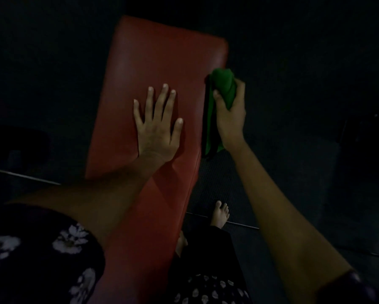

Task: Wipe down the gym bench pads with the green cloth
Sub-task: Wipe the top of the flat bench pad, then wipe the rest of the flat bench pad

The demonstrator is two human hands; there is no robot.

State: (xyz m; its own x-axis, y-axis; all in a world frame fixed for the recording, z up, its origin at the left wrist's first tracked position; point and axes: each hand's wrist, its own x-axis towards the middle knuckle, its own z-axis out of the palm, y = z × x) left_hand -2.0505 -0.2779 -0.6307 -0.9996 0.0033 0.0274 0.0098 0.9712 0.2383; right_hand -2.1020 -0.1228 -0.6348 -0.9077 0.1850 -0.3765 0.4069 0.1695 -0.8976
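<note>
Green cloth [223, 88] bunching in right hand [230, 115] grip at pad's [162, 62] three-o'clock edge — left hand [156, 128] lying flat, fingers spread.

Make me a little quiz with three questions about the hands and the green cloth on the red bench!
1. True or false: the left hand lies flat on the red bench pad.
2. Which hand grips the green cloth?
3. Where is the cloth? A: middle of the pad. B: at the pad's right edge. C: on the floor.

Key:
1. True.
2. The right hand.
3. B.
</note>
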